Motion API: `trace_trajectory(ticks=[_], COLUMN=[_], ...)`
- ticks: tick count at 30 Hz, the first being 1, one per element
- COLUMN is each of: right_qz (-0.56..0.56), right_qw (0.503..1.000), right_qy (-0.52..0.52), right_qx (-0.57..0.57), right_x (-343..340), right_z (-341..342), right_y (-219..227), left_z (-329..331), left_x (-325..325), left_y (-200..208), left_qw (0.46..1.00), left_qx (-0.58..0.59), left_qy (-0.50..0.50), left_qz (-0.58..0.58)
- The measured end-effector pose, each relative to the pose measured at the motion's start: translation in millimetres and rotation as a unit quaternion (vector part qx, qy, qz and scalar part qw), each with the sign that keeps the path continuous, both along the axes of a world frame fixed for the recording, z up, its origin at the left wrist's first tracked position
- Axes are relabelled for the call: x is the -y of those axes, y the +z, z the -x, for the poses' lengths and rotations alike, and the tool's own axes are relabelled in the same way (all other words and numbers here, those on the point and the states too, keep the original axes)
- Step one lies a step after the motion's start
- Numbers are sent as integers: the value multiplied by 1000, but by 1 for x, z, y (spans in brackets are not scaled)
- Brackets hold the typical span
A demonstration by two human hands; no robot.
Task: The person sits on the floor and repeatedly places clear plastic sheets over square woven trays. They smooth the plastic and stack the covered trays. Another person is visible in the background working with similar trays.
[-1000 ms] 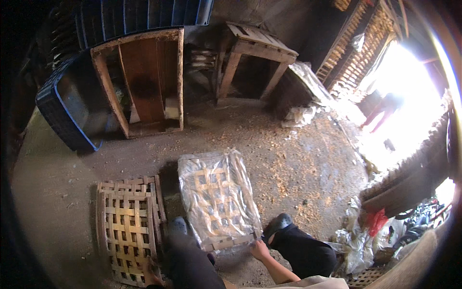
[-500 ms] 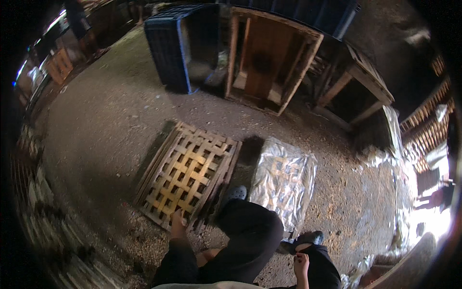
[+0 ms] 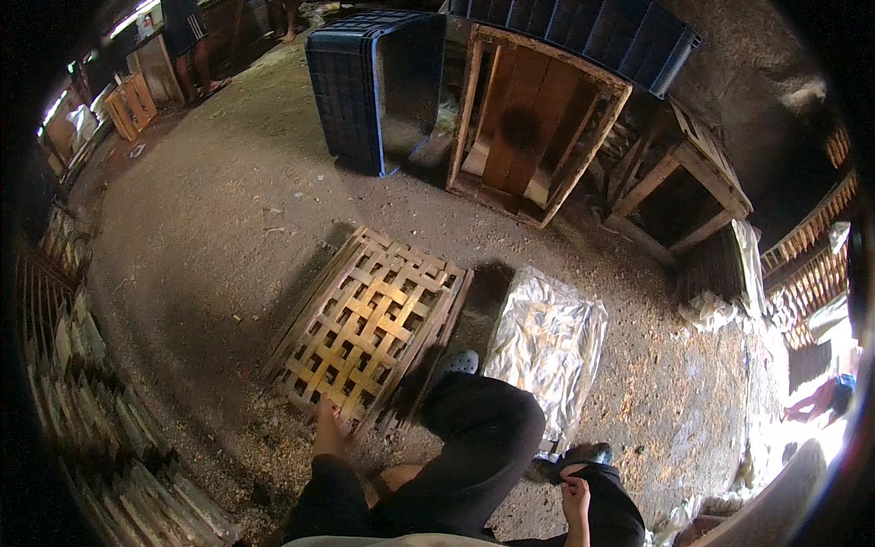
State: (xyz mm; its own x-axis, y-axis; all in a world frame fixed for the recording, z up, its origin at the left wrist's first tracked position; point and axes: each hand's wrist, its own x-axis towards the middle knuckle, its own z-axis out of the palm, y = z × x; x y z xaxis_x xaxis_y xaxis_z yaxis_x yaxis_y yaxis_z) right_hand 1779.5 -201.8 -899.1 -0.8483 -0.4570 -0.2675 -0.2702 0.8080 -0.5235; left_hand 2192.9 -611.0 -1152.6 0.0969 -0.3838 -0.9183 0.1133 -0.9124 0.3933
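Note:
A stack of woven bamboo-slat panels [image 3: 378,305] with wooden side frames lies on the ground ahead of me, left of centre. My left hand [image 3: 329,421] is at the near edge of the top panel, its fingers curled against the slats. Right of the stack lies a flat, framed piece covered in crinkled, shiny plastic sheet [image 3: 545,342]. My right hand [image 3: 575,500] rests by my right leg, near this piece's lower end; its fingers are bent together, and whether anything small is in them does not show.
Blue plastic crates [image 3: 351,96] stand on end at the back, beside an open wooden box [image 3: 524,118] and a wooden frame [image 3: 679,196]. Wooden slats [image 3: 150,492] lie at the lower left. A bystander's legs [image 3: 193,68] show at the far left. My shoe [image 3: 458,363] stands between the two flat pieces.
The view has shifted slightly, so the background sits further right in the picture. My left hand stays at the panel's near edge; my right hand keeps its place by my leg.

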Motion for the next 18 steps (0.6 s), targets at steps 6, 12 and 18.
trace_trajectory(ticks=[6, 12, 18], right_qz=[22, 57, 95], right_qw=[1000, 998, 987], right_qy=[9, 14, -24], right_qx=[-6, -11, 124], right_x=[3, -10, 35], right_z=[-9, -5, -4], right_y=[1, -13, -19], left_z=[-12, -81, -56], left_x=[-25, -43, -12], left_y=[18, 25, 119], left_qw=[958, 978, 992], left_qx=[-205, -202, -58], left_qy=[190, -21, -13], left_qz=[57, 57, 116])
